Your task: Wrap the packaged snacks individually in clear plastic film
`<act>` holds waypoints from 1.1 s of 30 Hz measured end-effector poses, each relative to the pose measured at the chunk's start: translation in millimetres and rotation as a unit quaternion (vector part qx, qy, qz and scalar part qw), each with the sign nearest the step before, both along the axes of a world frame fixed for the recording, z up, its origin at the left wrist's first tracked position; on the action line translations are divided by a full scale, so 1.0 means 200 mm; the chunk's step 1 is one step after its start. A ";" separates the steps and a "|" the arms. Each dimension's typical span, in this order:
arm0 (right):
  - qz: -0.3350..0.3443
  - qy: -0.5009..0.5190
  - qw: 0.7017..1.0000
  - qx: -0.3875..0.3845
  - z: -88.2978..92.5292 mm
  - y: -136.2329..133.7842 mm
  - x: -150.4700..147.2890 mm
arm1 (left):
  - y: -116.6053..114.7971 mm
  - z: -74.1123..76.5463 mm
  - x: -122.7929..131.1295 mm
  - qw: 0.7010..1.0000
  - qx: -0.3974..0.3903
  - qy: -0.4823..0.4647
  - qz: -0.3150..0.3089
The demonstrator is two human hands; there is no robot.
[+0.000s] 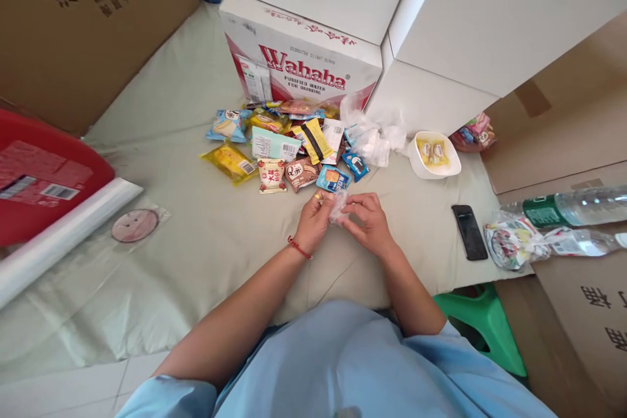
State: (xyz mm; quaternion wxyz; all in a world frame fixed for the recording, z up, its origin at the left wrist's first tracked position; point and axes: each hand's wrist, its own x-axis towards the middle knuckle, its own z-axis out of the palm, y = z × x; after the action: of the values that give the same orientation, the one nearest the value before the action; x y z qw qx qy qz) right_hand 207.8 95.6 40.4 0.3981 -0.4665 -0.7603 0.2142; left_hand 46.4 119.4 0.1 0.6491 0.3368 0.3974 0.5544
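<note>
A crumpled clear plastic bag (337, 206) is pinched between my two hands, in front of a heap of wrapped snacks. My left hand (315, 217) grips its left side with the fingers closed. On the other side, my right hand (367, 222) holds the bag between thumb and fingertips. Just beyond the hands lie a blue snack packet (334, 178), a brown packet (302, 174) and a cream packet with red print (272, 176). A yellow packet with a black stripe (313, 141) rests on top of the heap. More crumpled clear bags (375, 137) lie at its right.
A white bowl (434, 170) with yellow packets stands to the right, near a black phone (469, 232). Plastic bottles (573, 208) lie at the far right. Behind the snacks is a Wahaha carton (304, 59). A plastic film roll (68, 235) and red container (44, 176) are left.
</note>
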 end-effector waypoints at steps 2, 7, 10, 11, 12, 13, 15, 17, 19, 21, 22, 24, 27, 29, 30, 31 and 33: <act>-0.040 0.075 0.996 -0.040 -0.06 0.00 0.01 | 0.00 0.00 0.00 1.000 -0.018 -0.020 0.009; -0.123 0.405 0.877 -0.228 -0.10 0.06 0.13 | 0.02 0.03 -0.03 0.997 -0.056 -0.046 0.020; -0.124 0.485 0.813 -0.296 -0.09 0.07 0.18 | 0.03 0.03 -0.06 0.998 -0.064 -0.023 0.010; -0.120 0.493 0.806 -0.305 -0.09 0.07 0.19 | 0.04 0.02 -0.07 0.999 -0.053 -0.003 0.013; -0.116 0.496 0.803 -0.308 -0.09 0.07 0.19 | 0.04 0.01 -0.08 0.999 -0.035 0.023 0.014; -0.113 0.493 0.805 -0.310 -0.09 0.07 0.18 | 0.04 0.00 -0.09 0.998 -0.015 0.053 0.009; -0.117 0.465 0.823 -0.304 -0.11 0.07 0.17 | 0.03 -0.02 -0.09 0.993 0.022 0.113 -0.027; -0.162 0.413 0.857 -0.260 -0.12 0.08 0.16 | 0.02 -0.03 -0.08 0.981 0.055 0.174 -0.060; -0.253 0.349 0.886 -0.168 -0.13 0.07 0.16 | 0.00 -0.03 -0.07 0.961 0.106 0.254 -0.035; -0.321 0.291 0.897 -0.087 -0.11 0.05 0.15 | -0.03 -0.02 -0.06 0.922 0.183 0.339 0.034; -0.316 0.266 0.907 -0.080 -0.09 0.03 0.15 | -0.05 -0.01 -0.05 0.898 0.224 0.371 0.069; -0.223 0.223 0.939 -0.133 -0.05 -0.01 0.11 | -0.08 0.02 -0.04 0.859 0.297 0.401 0.110; -0.049 0.183 0.952 -0.241 -0.03 -0.03 0.04 | -0.11 0.04 -0.03 0.840 0.342 0.402 0.126; -0.040 0.209 0.941 -0.264 -0.03 -0.02 0.02 | -0.10 0.04 -0.05 0.850 0.309 0.404 0.137; -0.057 0.235 0.933 -0.266 -0.04 0.00 0.03 | -0.09 0.04 -0.06 0.857 0.280 0.405 0.148; -0.079 0.266 0.923 -0.265 -0.05 0.01 0.04 | -0.07 0.04 -0.07 0.864 0.251 0.405 0.161; -0.113 0.330 0.899 -0.266 -0.07 0.04 0.08 | -0.04 0.03 -0.09 0.872 0.215 0.397 0.188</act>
State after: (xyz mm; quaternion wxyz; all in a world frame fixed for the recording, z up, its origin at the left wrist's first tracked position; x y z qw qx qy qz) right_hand 224.7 103.5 26.7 0.5090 -0.5398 -0.4423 0.5039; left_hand 27.5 110.6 6.3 0.2318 0.5790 0.5485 0.5569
